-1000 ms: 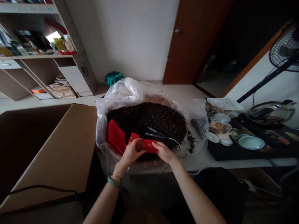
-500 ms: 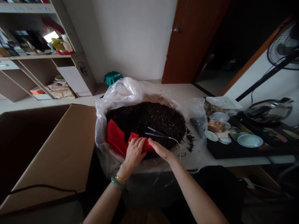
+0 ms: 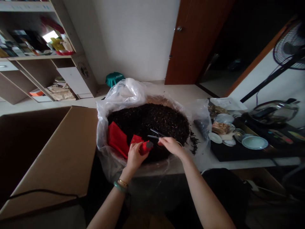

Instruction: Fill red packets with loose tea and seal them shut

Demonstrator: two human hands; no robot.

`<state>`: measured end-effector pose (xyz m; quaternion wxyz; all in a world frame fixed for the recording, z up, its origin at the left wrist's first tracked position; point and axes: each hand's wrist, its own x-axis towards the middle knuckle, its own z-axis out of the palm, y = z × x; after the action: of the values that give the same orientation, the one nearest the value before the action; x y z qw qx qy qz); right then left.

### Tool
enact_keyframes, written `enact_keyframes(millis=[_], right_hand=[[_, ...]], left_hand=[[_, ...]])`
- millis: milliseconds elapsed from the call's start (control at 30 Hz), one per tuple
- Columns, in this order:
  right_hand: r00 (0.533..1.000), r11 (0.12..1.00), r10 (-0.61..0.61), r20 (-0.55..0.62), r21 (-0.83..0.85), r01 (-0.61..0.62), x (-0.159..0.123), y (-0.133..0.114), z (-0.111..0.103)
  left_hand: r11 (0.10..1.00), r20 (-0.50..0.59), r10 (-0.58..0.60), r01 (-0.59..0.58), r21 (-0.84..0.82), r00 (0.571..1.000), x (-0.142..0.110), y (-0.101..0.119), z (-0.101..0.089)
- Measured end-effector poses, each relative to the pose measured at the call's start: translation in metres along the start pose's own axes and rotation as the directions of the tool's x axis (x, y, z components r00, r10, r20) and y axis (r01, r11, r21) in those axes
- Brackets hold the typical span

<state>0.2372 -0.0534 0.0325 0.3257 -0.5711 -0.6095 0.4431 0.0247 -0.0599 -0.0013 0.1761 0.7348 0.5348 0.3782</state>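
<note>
My left hand (image 3: 135,156) is closed around a small red packet (image 3: 145,147), whose grey end points to the right. My right hand (image 3: 171,145) has its fingers closed on the handle end of a dark, corded flat iron (image 3: 154,135), its two slim arms spread apart toward the left. Both hands are over a basin heaped with dark, dry tea leaves (image 3: 152,116) and lined with clear plastic (image 3: 102,124). Flat red packets (image 3: 117,138) lie on the leaves at the left. The right palm hides most of the iron's handle.
An open cardboard box (image 3: 69,152) stands at the left. On the right, a dark tray (image 3: 228,155) holds several small bowls and cups, with a glass kettle (image 3: 277,113) behind. Spilled leaves (image 3: 194,143) lie beside the basin. A fan (image 3: 289,47) stands far right.
My right hand has left the red packet and moved right onto the flat iron's handle. The packet's grey end now shows; my left hand still holds it.
</note>
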Motion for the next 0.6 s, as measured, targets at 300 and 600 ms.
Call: enact_keyframes(millis=[300, 600], right_hand=[[0.958, 0.760, 0.167, 0.231, -0.650, 0.024, 0.028, 0.001, 0.043], [0.952, 0.697, -0.060, 0.299, -0.670, 0.254, 0.033, -0.010, 0.050]], left_hand=[[0.987, -0.054, -0.159, 0.159, -0.009, 0.986, 0.004, -0.015, -0.007], [0.965, -0.124, -0.262, 0.262, -0.015, 0.957, 0.005, -0.021, -0.011]])
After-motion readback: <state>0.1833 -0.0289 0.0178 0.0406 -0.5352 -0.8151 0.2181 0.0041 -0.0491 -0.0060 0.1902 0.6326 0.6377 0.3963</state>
